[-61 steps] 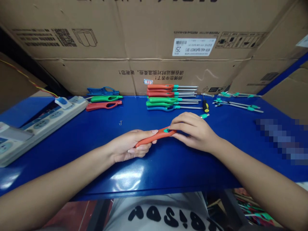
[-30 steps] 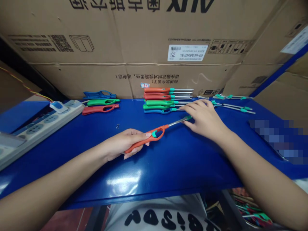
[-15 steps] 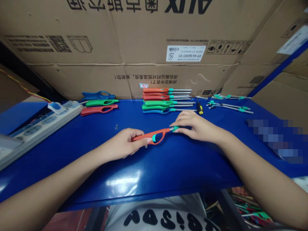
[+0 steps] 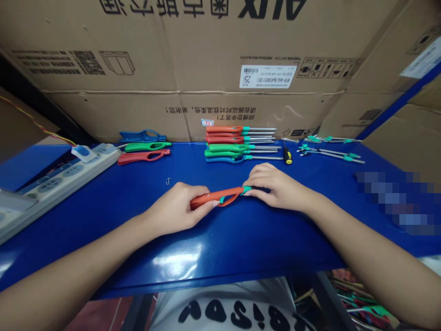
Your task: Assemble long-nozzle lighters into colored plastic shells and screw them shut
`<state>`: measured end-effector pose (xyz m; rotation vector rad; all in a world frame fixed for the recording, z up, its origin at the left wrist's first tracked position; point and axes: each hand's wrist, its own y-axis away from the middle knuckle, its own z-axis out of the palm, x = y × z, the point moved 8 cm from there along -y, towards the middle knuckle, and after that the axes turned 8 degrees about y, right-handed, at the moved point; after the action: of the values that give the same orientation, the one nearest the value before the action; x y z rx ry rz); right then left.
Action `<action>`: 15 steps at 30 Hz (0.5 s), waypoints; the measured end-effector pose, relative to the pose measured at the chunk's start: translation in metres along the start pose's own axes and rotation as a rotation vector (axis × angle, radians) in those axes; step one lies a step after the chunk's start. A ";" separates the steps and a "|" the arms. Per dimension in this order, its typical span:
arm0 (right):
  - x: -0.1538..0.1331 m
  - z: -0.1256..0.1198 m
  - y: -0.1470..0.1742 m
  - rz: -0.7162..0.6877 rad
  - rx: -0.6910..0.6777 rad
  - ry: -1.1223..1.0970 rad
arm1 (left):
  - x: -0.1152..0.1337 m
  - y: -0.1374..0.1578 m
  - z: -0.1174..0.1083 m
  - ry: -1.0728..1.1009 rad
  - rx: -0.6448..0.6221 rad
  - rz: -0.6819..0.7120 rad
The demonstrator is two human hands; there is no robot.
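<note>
An orange gas lighter (image 4: pixel 227 194) with a looped handle is held above the blue table by both hands. My left hand (image 4: pixel 182 207) is closed round its rear end, thumb beside the green trigger. At the front, my right hand (image 4: pixel 275 186) pinches the green collar (image 4: pixel 246 189), which sits against the orange body. The metal tube is hidden behind my right fingers. Beyond the hands lie several stacked lighters (image 4: pixel 227 149) in orange, red, green and blue, with metal tubes pointing right. A few tiny screws (image 4: pixel 168 181) lie behind my left hand.
Blue, green and red handle shells (image 4: pixel 144 156) lie at the back left, near a white power strip (image 4: pixel 62 179). A yellow-black screwdriver (image 4: pixel 287 155) and metal tubes with green parts (image 4: pixel 332 154) are at the back right. A cardboard wall (image 4: pixel 186 69) stands behind the table (image 4: pixel 220 248).
My right hand has brought the green collar back against the orange body, closing the short metal gap. The lighter has rolled slightly in my left hand.
</note>
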<state>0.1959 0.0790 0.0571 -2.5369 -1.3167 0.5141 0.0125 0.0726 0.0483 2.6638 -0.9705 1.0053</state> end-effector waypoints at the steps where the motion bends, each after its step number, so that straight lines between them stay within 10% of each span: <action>1: -0.003 -0.001 0.000 -0.022 0.031 0.015 | 0.000 0.001 0.001 0.015 0.004 -0.002; 15: -0.034 -0.006 0.001 -0.160 0.203 0.237 | -0.005 0.003 0.012 0.257 -0.037 -0.119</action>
<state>0.1811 0.0497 0.0689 -2.2277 -1.2948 0.2882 0.0142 0.0692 0.0357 2.4509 -0.7604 1.2496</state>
